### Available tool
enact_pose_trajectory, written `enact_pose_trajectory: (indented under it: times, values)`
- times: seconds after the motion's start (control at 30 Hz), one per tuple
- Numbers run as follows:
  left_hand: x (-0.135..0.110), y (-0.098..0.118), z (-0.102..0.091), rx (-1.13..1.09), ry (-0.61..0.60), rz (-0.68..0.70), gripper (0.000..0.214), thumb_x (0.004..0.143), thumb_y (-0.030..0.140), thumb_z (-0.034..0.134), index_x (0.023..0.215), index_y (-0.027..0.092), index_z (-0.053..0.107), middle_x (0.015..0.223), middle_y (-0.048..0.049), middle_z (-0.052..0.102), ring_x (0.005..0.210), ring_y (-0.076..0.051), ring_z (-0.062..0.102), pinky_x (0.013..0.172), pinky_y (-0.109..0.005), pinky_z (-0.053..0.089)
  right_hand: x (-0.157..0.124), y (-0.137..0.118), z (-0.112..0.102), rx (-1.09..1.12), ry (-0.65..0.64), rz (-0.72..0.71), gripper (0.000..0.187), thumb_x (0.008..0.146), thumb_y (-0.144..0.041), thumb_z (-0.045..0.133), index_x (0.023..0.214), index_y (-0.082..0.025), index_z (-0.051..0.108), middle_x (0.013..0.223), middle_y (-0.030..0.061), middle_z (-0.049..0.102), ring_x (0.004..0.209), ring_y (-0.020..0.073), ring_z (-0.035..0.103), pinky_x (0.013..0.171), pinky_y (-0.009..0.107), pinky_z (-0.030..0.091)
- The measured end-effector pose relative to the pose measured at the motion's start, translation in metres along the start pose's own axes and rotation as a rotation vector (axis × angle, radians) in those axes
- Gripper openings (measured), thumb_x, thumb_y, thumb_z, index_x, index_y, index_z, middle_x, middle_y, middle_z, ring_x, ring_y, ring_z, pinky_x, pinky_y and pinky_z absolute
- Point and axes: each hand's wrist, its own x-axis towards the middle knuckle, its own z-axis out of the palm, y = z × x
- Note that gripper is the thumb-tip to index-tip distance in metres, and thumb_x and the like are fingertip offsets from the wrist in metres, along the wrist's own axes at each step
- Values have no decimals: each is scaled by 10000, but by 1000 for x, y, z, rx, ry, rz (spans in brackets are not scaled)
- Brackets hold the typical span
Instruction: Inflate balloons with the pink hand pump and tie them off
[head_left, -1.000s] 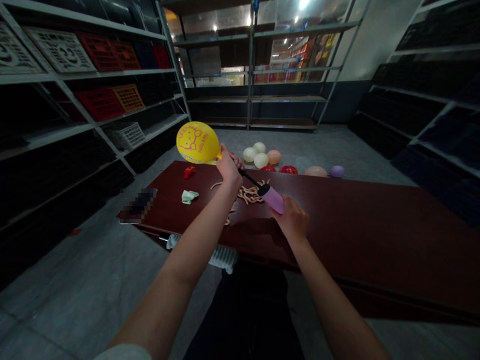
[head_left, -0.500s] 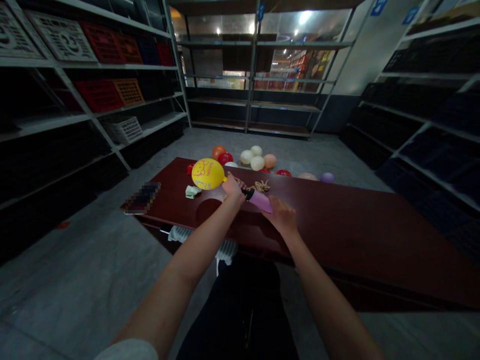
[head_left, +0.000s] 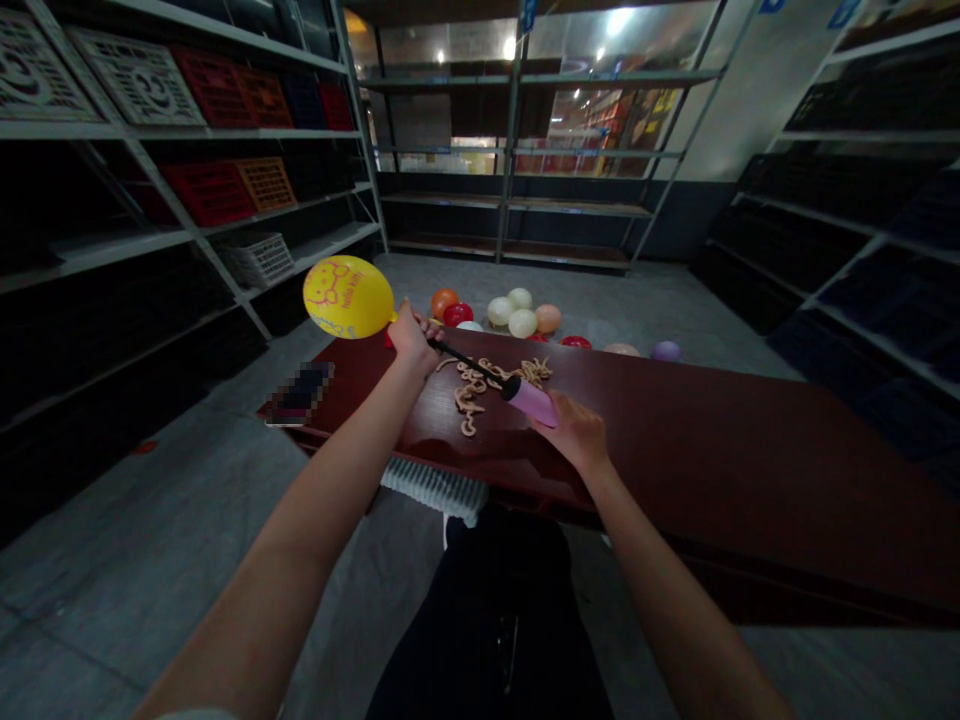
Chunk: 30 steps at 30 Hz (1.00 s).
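Observation:
A yellow balloon [head_left: 349, 297] with red and blue print is partly inflated, up and left above the table. My left hand [head_left: 414, 338] is closed round its neck at the far end of a hand balloon pump [head_left: 534, 401]. The pump has a pink barrel, a black collar and a thin black rod, which is drawn out between my hands. My right hand [head_left: 576, 432] grips the pink barrel. The joint between balloon and pump is hidden in my left fingers. Beneath the rod, tan curly strips [head_left: 470, 388] lie in a loose pile.
The dark red table [head_left: 720, 450] spans the front, with a blurred flat object [head_left: 300, 393] at its left end. White balloons [head_left: 523, 322] and an orange balloon [head_left: 444, 302] rest on the floor beyond. Shelving with crates [head_left: 214, 190] stands left; more racks stand behind and right.
My left hand and the balloon have moved up and left, away from my right hand. The pump's black rod now shows at length, and the balloon looks slightly larger.

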Motion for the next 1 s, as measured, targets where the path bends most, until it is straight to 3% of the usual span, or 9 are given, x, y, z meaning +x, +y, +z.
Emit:
enact_pose_trajectory:
  times: [0.2, 0.43, 0.6, 0.7, 0.8, 1.0]
  values:
    - [-5, -25, 28, -21, -35, 149, 579, 965, 544, 559, 584, 213, 276, 422, 78, 241, 325, -63, 251, 351, -211, 223, -1, 6, 5, -15, 43, 134, 393, 878, -467, 626, 1135, -171, 664, 916, 87, 749, 754, 206, 674, 630, 292, 393]
    - [-18, -72, 53, -8, -159, 70, 568, 952, 566, 575, 590, 212, 319, 428, 77, 234, 332, -57, 239, 345, -215, 212, 0, 11, 6, -2, 67, 247, 408, 882, -493, 603, 1133, -173, 639, 889, 95, 734, 742, 222, 654, 625, 302, 376]
    - [-42, -122, 52, 65, -194, -26, 576, 967, 537, 565, 563, 210, 315, 408, 78, 247, 314, -56, 247, 347, -219, 214, 1, 10, 6, -14, 64, 284, 423, 901, -506, 585, 1142, -163, 636, 917, 102, 743, 773, 231, 668, 624, 304, 367]
    - [-54, -140, 46, 91, -198, -42, 594, 967, 540, 560, 540, 210, 311, 383, 79, 248, 295, -58, 262, 341, -215, 217, 1, 11, 6, -14, 67, 277, 418, 911, -500, 570, 1154, -166, 633, 945, 105, 748, 787, 233, 670, 628, 303, 366]
    - [-56, -140, 39, 104, -190, -48, 599, 967, 515, 571, 524, 209, 307, 366, 79, 256, 282, -58, 280, 335, -208, 238, 2, 10, 5, -2, 57, 244, 410, 908, -494, 572, 1154, -173, 636, 943, 99, 749, 794, 228, 672, 632, 299, 363]
    - [-45, -114, 17, 76, -16, -65, 550, 1017, 376, 486, 531, 209, 288, 367, 76, 260, 269, -63, 253, 324, -211, 217, 2, 3, 4, -5, -5, 126, 400, 895, -501, 608, 1136, -186, 659, 929, 79, 755, 790, 205, 677, 613, 284, 328]
